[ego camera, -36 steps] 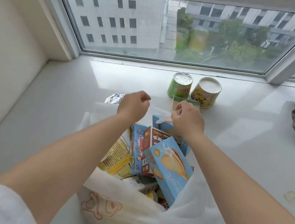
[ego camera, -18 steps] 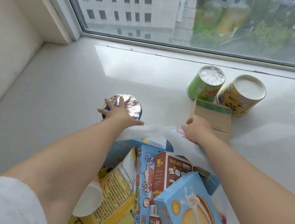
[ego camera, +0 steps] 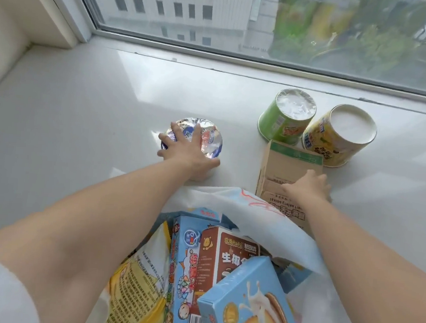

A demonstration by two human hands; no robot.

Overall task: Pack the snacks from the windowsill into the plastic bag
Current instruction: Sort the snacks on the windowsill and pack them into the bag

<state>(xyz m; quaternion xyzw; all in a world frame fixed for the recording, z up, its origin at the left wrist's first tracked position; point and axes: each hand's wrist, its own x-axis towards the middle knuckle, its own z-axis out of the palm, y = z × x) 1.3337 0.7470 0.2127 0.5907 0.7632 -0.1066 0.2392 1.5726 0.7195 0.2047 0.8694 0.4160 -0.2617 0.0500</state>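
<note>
A white plastic bag (ego camera: 266, 217) stands in front of me, holding several snack boxes and a yellow packet. My left hand (ego camera: 187, 151) lies spread over the foil lid of a blue cup (ego camera: 212, 140) on the windowsill, fingers wrapping its top. My right hand (ego camera: 307, 186) rests on a brown carton (ego camera: 286, 165) just beyond the bag's rim, fingers curled on its near edge. Behind the carton stand a green cup (ego camera: 282, 118) and a yellow cup (ego camera: 337, 136), both upside down.
The white windowsill (ego camera: 83, 103) runs to the window frame (ego camera: 241, 58) at the back and a wall corner (ego camera: 26, 16) at the left.
Both hands left the bag's rim and reached forward. The left hand has come down on the blue cup's lid, the right onto the brown carton. The view moved closer to the sill.
</note>
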